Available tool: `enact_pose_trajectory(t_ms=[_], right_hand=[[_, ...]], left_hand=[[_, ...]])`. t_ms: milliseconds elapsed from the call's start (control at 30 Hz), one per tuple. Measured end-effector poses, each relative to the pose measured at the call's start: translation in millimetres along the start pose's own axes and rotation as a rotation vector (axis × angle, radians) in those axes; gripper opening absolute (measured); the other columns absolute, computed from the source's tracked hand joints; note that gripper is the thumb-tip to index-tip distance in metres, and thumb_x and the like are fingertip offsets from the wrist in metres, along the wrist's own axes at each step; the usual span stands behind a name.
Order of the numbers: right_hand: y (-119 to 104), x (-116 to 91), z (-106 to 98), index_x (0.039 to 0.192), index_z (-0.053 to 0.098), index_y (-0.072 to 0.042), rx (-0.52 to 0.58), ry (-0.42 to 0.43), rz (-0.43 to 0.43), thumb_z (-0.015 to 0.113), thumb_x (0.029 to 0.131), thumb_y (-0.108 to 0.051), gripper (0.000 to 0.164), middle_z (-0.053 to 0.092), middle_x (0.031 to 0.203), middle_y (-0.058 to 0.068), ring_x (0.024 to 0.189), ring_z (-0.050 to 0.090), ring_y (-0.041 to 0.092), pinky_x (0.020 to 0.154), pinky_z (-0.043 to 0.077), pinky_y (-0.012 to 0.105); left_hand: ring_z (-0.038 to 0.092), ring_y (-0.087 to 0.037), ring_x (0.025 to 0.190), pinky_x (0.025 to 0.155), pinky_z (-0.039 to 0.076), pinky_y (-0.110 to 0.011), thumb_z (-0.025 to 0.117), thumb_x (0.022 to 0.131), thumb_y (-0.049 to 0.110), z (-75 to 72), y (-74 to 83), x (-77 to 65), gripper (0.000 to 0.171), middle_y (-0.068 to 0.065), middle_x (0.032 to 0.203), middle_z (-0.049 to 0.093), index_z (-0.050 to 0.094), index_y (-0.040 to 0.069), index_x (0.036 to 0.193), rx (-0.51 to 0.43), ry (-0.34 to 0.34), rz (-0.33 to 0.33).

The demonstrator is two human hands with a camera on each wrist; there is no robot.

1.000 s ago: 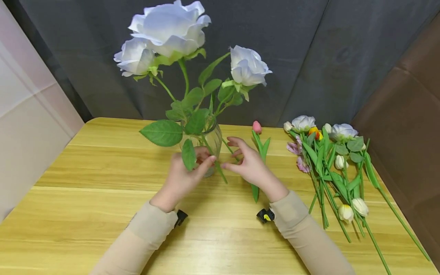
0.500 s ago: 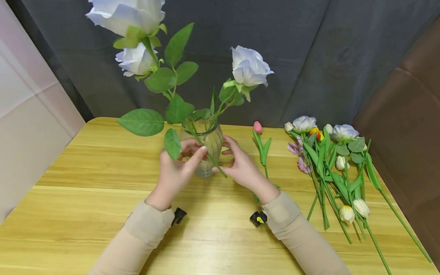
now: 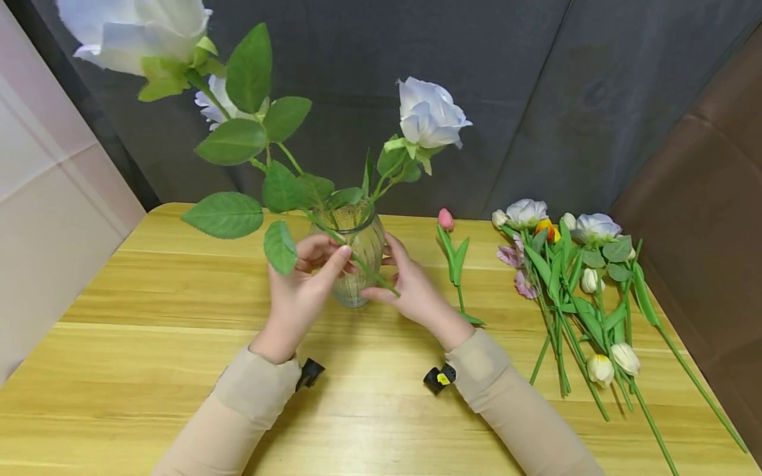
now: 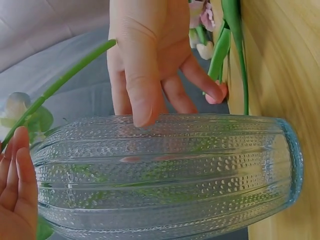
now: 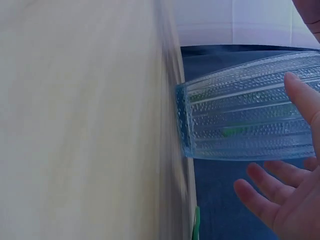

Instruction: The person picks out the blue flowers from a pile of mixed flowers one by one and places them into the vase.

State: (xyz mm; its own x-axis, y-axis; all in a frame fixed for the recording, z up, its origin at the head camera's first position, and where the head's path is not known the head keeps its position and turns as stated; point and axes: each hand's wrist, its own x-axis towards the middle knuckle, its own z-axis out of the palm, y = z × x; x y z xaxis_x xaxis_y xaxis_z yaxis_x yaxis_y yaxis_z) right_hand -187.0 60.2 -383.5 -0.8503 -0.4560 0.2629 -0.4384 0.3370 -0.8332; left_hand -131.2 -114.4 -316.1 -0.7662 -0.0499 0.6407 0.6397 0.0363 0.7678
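Swung into the upper left, the large white rose (image 3: 137, 39) leans from the left hand's (image 3: 297, 287) pinch; the right hand (image 3: 417, 291) spreads beside the central glass vase (image 3: 370, 246), contact unclear; steadying the vase should help.

Room to pass between pink tulip (image 3: 456, 268) and flower pile (image 3: 555, 277) — glass vase (image 3: 370, 244) blocks centre, rose leaves (image 3: 223, 215) crowding left.

Dark grey cloth (image 3: 506, 53) hangs behind the yellow wood-grain desk (image 3: 89, 396), between a pale pinkish sheet (image 3: 53, 145) and a brown sheet (image 3: 702, 178).
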Motion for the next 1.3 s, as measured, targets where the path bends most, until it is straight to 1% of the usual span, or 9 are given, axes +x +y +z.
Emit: enact_pose_trajectory(t_ms=[133,200,367,433,600,767,833,1100,1300], right_hand=[[0,1,5,0.152,0.018,-0.03,0.072,0.008,0.037,0.081,0.078,-0.028,0.097,0.047,0.136,0.0,0.116,0.049,0.021,0.086,0.049,0.042],[-1,2,7,0.151,0.019,-0.033,0.09,0.018,0.063,0.082,0.077,-0.029,0.098,0.047,0.134,-0.001,0.117,0.049,0.021,0.087,0.049,0.042],[-2,4,10,0.151,0.018,-0.032,0.072,0.03,0.096,0.083,0.076,-0.032,0.099,0.047,0.133,0.001,0.121,0.047,0.023,0.093,0.046,0.042],[-2,4,10,0.151,0.017,-0.031,0.054,0.031,0.088,0.082,0.077,-0.032,0.099,0.048,0.133,0.003,0.123,0.047,0.023,0.096,0.044,0.043],[-3,4,10,0.15,0.018,-0.025,0.003,0.032,0.059,0.081,0.078,-0.032,0.097,0.049,0.131,0.005,0.12,0.049,0.022,0.095,0.044,0.043],[-4,4,10,0.15,0.018,-0.024,-0.005,0.019,0.082,0.081,0.078,-0.033,0.096,0.047,0.132,0.004,0.116,0.052,0.024,0.09,0.047,0.042],[-4,4,10,0.15,0.017,-0.025,-0.007,0.018,0.087,0.081,0.078,-0.034,0.097,0.048,0.131,0.004,0.116,0.051,0.024,0.09,0.047,0.043],[-3,4,10,0.151,0.016,-0.027,-0.023,0.026,0.076,0.081,0.078,-0.034,0.098,0.049,0.13,0.004,0.116,0.052,0.024,0.088,0.048,0.043],[-3,4,10,0.151,0.016,-0.027,-0.025,0.021,0.075,0.081,0.078,-0.034,0.098,0.049,0.13,0.004,0.116,0.051,0.024,0.089,0.048,0.043]], left_hand=[[0.065,-0.019,0.062,0.062,0.054,-0.029,0.065,0.088,-0.006,-1.6,1.1,0.6,0.006,-0.021,0.072,0.065,0.066,-0.005,0.082,0.032,0.012,-0.063],[0.065,-0.018,0.063,0.063,0.053,-0.029,0.065,0.089,-0.002,-3.1,1.7,0.7,0.008,-0.014,0.073,0.067,0.065,-0.007,0.083,0.058,0.013,-0.084],[0.064,-0.013,0.064,0.061,0.051,-0.025,0.061,0.09,-0.006,-7.5,3.6,3.2,0.004,0.004,0.076,0.069,0.061,-0.008,0.087,0.05,0.044,-0.071],[0.064,-0.011,0.064,0.061,0.051,-0.024,0.06,0.091,-0.007,-9.4,4.6,5.3,0.004,0.006,0.077,0.068,0.06,-0.008,0.087,0.035,0.058,-0.053],[0.065,-0.01,0.062,0.061,0.05,-0.023,0.06,0.091,-0.005,-15.5,7.4,9.9,0.011,0.003,0.078,0.069,0.066,0.003,0.085,-0.033,0.122,-0.029],[0.065,-0.011,0.062,0.06,0.05,-0.023,0.06,0.092,-0.003,-21.7,10.9,14.1,0.005,0.0,0.08,0.07,0.064,-0.005,0.09,-0.094,0.175,-0.007],[0.065,-0.011,0.062,0.061,0.05,-0.024,0.06,0.092,-0.001,-23.2,12.6,16.2,0.008,-0.001,0.08,0.07,0.062,-0.009,0.092,-0.111,0.185,0.001],[0.063,-0.016,0.059,0.058,0.048,-0.025,0.062,0.091,-0.003,-24.9,21.4,28.5,0.007,-0.007,0.079,0.069,0.064,-0.008,0.095,-0.166,0.244,0.071],[0.063,-0.018,0.057,0.056,0.047,-0.025,0.063,0.089,-0.005,-27.7,26.3,34.9,0.009,-0.011,0.077,0.069,0.063,-0.01,0.097,-0.172,0.307,0.106]])
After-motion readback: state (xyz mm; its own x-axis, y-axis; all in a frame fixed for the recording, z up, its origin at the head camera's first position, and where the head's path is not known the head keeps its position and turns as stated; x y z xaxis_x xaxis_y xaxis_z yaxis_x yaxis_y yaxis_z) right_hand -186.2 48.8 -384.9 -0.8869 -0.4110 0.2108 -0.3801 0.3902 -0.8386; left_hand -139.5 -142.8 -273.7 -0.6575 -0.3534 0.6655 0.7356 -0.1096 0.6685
